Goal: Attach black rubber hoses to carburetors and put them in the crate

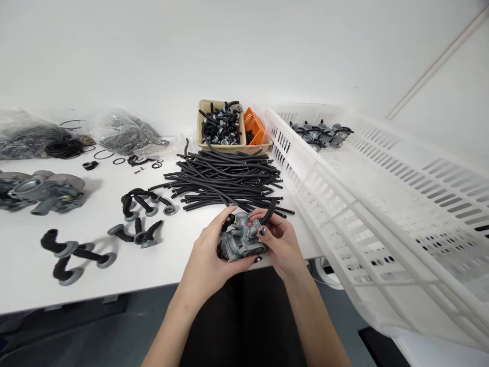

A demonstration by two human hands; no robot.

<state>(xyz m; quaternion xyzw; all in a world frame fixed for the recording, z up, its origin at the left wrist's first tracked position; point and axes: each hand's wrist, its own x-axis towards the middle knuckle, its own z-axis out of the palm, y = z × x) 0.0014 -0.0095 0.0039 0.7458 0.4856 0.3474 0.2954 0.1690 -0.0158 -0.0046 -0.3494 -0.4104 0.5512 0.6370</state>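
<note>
A grey metal carburetor is held between my two hands at the table's front edge. My left hand wraps round its left side, with the thumb along the bottom. At its upper right, my right hand has thumb and fingers closed on a black rubber cap piece, whose tube points up from the carburetor. Whether that piece is fully seated on the body cannot be made out. Just beyond my hands lies a pile of black rubber hoses.
Loose black caps with grey discs lie left of my hands. More carburetors stand at the far left. Behind the hoses are a beige bin and an orange basket. A large white crate at right holds several carburetors.
</note>
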